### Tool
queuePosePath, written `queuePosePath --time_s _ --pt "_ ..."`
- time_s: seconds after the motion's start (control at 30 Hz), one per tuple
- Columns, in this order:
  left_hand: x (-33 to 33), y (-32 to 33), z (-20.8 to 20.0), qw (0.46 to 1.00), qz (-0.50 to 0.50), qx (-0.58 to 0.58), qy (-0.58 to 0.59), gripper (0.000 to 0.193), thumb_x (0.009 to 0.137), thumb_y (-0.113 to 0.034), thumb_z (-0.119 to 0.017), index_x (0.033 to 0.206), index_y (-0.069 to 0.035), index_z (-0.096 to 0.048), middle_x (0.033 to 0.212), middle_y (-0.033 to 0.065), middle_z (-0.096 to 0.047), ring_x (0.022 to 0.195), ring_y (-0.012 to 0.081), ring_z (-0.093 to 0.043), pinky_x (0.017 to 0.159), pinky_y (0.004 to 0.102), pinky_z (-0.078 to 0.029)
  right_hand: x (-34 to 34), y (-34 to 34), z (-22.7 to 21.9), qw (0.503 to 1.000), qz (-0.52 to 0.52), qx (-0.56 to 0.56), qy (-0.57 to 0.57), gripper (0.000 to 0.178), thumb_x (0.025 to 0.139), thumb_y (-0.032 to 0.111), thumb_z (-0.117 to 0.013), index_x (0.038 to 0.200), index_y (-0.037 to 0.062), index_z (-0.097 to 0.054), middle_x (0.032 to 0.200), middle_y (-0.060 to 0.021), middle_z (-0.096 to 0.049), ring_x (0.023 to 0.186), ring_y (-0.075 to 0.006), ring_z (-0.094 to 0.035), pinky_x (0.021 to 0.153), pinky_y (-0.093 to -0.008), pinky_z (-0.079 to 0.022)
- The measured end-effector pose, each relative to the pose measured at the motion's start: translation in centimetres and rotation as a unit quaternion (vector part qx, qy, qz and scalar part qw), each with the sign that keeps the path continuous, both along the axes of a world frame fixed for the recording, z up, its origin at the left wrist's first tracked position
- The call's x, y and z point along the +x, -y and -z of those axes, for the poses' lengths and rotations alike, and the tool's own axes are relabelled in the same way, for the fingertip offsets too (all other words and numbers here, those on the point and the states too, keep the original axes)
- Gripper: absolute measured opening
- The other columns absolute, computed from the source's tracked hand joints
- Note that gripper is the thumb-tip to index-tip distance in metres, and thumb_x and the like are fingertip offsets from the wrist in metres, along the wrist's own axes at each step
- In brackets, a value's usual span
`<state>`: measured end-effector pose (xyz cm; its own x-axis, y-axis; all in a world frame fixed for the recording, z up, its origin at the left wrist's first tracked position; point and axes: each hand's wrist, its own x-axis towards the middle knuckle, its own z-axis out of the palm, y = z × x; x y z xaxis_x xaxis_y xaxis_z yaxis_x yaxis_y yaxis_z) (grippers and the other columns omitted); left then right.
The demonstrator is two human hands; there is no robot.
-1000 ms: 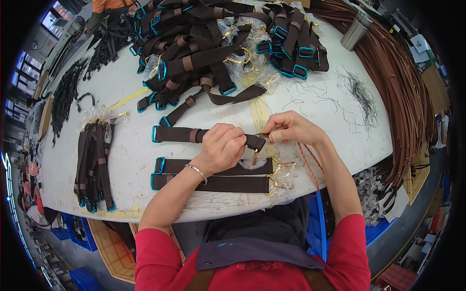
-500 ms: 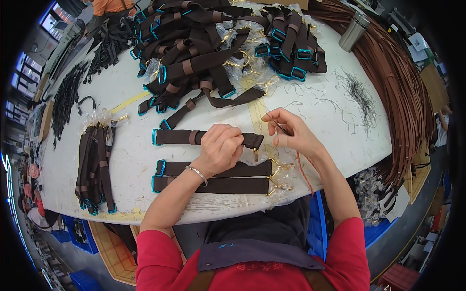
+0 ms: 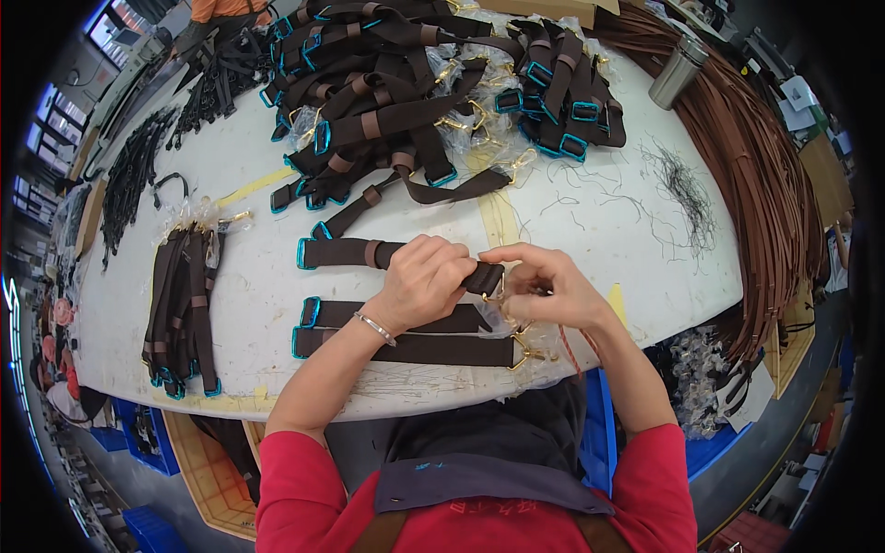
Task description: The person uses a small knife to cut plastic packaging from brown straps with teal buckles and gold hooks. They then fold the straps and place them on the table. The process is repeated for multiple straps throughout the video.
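My left hand (image 3: 426,279) is closed around a dark brown webbing strap (image 3: 346,252) that has a blue-wrapped buckle at its left end and a brown loop. Between my hands is the strap's folded, stitched right end (image 3: 484,277), with gold hardware under it. My right hand (image 3: 546,288) is closed beside that end, thumb and forefinger close to it. A small dark tool, mostly hidden, sits in its palm, and a red cord (image 3: 572,348) hangs below. Two more straps lie nearer me, the closest strap (image 3: 442,351) ending in a gold clasp (image 3: 529,353) in clear plastic.
A large heap of straps (image 3: 387,115) covers the far table. A strap bundle (image 3: 184,304) lies left. Loose thread (image 3: 684,195), a steel flask (image 3: 679,72) and long brown strips (image 3: 737,166) are at the right. Blue bins (image 3: 601,429) stand below the edge.
My right hand has moved down and left to the strap's end, hiding most of the dark tool. My left hand keeps its grip on the strap. The view has shifted slightly.
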<state>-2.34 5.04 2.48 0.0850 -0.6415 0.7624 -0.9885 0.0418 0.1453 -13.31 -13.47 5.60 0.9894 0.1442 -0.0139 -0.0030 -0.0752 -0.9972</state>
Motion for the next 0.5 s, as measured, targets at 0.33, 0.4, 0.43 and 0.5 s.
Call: queuePosePath --time_s 0.33,0.4,0.43,0.5 --pt "-0.6 0.7 0.3 0.999 0.013 -0.017 0.044 0.036 0.050 -0.007 -0.067 0.082 -0.004 -0.050 0.083 0.0083 -0.058 0.068 0.0229 -0.057 0.058 0.0324 -0.045 2.5 0.5 0.6 0.981 -0.026 0.063 -0.179 0.024 0.082 0.024 -0.058 0.081 0.0003 -0.060 0.066 -0.0042 -0.058 0.049 -0.0072 -0.051 0.045 -0.0196 -0.037" --pt "-0.4 0.6 0.4 1.000 -0.001 -0.010 0.026 0.037 0.049 -0.007 -0.068 0.082 -0.004 -0.050 0.083 0.0085 -0.058 0.070 0.0231 -0.057 0.058 0.0328 -0.045 2.2 1.1 0.5 0.983 0.045 0.093 -0.154 0.024 0.082 0.024 -0.058 0.083 0.0003 -0.061 0.070 -0.0050 -0.059 0.053 -0.0077 -0.053 0.048 -0.0200 -0.040" --pt "-0.3 0.4 0.5 1.000 -0.010 -0.006 0.017 0.038 0.049 -0.007 -0.068 0.082 -0.004 -0.050 0.083 0.0086 -0.058 0.070 0.0232 -0.057 0.058 0.0331 -0.045 2.1 1.4 0.5 0.981 0.078 0.108 -0.141 0.024 0.082 0.024 -0.058 0.085 0.0002 -0.061 0.072 -0.0053 -0.059 0.056 -0.0079 -0.054 0.050 -0.0202 -0.041" --pt "-0.4 0.3 0.5 1.000 -0.026 0.001 0.010 0.040 0.047 -0.007 -0.069 0.082 -0.004 -0.050 0.083 0.0087 -0.058 0.071 0.0236 -0.057 0.059 0.0335 -0.045 1.0 1.0 0.4 0.992 0.093 0.032 -0.073 0.034 0.077 0.023 -0.065 0.102 0.0014 -0.058 0.078 -0.0073 -0.061 0.065 -0.0126 -0.058 0.062 -0.0262 -0.046"
